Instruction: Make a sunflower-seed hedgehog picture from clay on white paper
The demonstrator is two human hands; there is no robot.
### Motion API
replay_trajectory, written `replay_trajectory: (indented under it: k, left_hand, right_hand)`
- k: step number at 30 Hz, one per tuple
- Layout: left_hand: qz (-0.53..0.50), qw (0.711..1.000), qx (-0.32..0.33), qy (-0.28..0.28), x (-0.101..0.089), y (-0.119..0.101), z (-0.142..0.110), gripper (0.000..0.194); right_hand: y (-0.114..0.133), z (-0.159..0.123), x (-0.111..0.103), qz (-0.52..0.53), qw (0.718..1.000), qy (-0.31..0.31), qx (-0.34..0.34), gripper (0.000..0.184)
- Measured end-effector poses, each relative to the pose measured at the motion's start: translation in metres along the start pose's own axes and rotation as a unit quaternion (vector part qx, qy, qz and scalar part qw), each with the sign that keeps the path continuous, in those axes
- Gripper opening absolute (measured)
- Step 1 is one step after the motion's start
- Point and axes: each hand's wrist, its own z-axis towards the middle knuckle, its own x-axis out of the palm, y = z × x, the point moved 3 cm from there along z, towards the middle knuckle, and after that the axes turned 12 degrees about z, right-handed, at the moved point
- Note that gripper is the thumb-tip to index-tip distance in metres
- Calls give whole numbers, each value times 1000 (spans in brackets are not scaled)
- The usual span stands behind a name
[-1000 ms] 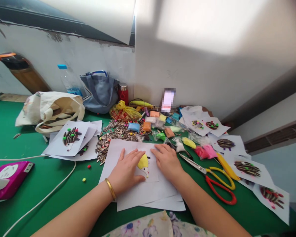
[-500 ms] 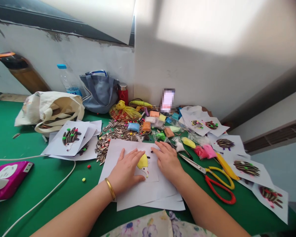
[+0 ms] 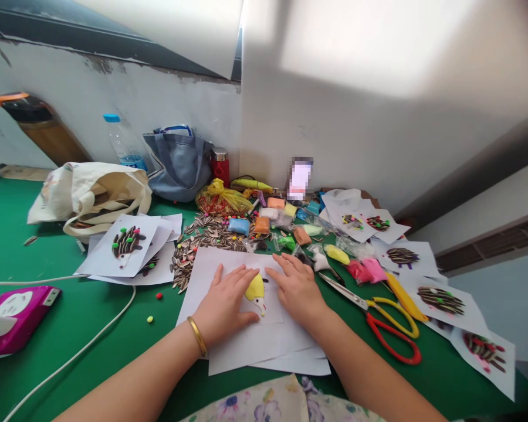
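Note:
A yellow clay hedgehog-like figure (image 3: pixel 256 288) with a pale pointed snout and a dark eye lies on a small white sheet (image 3: pixel 270 315). A short dark piece (image 3: pixel 265 280) sticks out at its right side. My left hand (image 3: pixel 229 302), with a gold bangle at the wrist, rests flat over the left part of the paper, thumb and fingers apart beside the figure. My right hand (image 3: pixel 300 290) lies on the paper's right side, fingers stretched out, its index fingertip close above the dark piece. Larger white sheets (image 3: pixel 246 354) are underneath.
Sunflower seeds (image 3: pixel 189 252) and clay packets (image 3: pixel 262 225) lie beyond the paper. Scissors (image 3: pixel 381 313) are at my right, near finished seed hedgehog cards (image 3: pixel 442 299). More cards (image 3: pixel 127 246), a white cable (image 3: pixel 97 337) and a magenta pack (image 3: pixel 22 316) lie left.
My right hand has slid slightly left, toward the yellow figure. A small dark bit by its index fingertip no longer shows. My left hand stays in place.

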Motion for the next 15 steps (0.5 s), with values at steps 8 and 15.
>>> replay_trajectory:
  k: [8,15]
  left_hand:
    - [-5,1000,-1,-1,-1,-1,0,90]
    - [-4,1000,3,-6,1,0,0,91]
  right_hand:
    - [-7,0,-8,-2,999,-44,23,43]
    - [0,0,-2,-10,1000,6,13,51]
